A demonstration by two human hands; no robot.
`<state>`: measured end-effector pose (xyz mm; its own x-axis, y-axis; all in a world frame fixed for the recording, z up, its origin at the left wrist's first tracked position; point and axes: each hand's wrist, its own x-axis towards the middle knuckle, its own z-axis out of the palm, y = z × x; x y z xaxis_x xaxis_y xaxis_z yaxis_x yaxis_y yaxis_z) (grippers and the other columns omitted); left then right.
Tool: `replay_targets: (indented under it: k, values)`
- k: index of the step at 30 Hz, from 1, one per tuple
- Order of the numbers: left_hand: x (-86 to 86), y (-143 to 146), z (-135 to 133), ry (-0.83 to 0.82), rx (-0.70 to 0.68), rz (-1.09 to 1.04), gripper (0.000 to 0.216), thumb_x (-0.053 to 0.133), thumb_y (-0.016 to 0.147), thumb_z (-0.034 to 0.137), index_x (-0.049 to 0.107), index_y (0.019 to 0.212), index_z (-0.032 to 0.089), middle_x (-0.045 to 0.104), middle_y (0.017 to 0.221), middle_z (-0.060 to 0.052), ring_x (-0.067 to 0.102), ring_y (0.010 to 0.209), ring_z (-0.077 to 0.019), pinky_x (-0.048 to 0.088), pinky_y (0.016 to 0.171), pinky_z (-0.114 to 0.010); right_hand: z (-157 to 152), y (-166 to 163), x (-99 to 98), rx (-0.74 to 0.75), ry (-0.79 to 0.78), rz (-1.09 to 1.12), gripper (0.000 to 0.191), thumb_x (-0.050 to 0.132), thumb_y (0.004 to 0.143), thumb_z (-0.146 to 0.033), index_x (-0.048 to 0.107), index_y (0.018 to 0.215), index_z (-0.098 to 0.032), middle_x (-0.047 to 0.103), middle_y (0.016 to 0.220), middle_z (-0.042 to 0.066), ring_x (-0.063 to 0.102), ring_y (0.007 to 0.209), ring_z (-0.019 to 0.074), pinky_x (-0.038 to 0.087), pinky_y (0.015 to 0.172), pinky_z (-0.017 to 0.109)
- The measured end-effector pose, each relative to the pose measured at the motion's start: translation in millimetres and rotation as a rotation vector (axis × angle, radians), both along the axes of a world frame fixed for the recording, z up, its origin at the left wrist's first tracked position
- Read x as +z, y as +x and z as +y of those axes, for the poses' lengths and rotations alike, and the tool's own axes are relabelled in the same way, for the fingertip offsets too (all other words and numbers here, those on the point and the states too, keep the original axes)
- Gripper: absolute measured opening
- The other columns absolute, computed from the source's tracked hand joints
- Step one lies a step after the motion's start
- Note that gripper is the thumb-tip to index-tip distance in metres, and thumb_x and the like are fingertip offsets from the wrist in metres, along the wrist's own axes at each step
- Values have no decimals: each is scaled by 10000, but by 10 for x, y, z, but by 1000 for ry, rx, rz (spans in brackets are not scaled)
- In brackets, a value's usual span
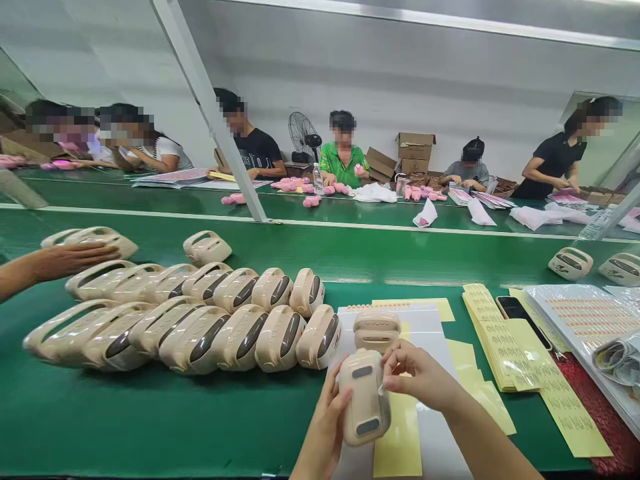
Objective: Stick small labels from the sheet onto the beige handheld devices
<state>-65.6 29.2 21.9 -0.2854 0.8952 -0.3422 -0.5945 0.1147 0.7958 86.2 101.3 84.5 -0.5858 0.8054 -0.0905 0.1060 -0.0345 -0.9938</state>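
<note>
My left hand is wrapped around a beige plastic device, its underside with two grey pads turned toward me. My right hand pinches at the device's right edge. A small whitish bit shows at the right fingertips, too small to name. Just behind stands another beige device with a carry handle, on a white sheet. To the left, two rows of the same handled devices with dark front panels stand close together. Yellow paper lies beneath my hands.
At the left another person's hand rests on a device. Yellow label sheets, a phone and plastic-covered sticker sheets lie to the right. Beyond the green belt, several people sit or stand among pink items. A slanted post rises ahead.
</note>
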Motion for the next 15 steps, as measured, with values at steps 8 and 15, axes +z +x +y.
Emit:
replay_targets:
  k: [8, 15]
  values:
    - [21, 52, 31, -51, -13, 15, 808, 789, 462, 449, 519, 1198, 254, 674, 987, -63, 609, 893, -275, 469, 735, -324, -29, -145, 129, 13, 107, -286, 94, 665, 618, -136, 583, 579, -159, 416, 808, 9, 451, 760, 160, 412, 755, 326]
    - [40, 73, 35, -49, 18, 1, 811, 783, 469, 464, 512, 1206, 261, 666, 951, -48, 601, 885, -268, 473, 728, -325, -58, -149, 96, -36, 100, -269, 76, 634, 628, -128, 576, 590, -159, 423, 827, 11, 451, 777, 163, 395, 800, 340]
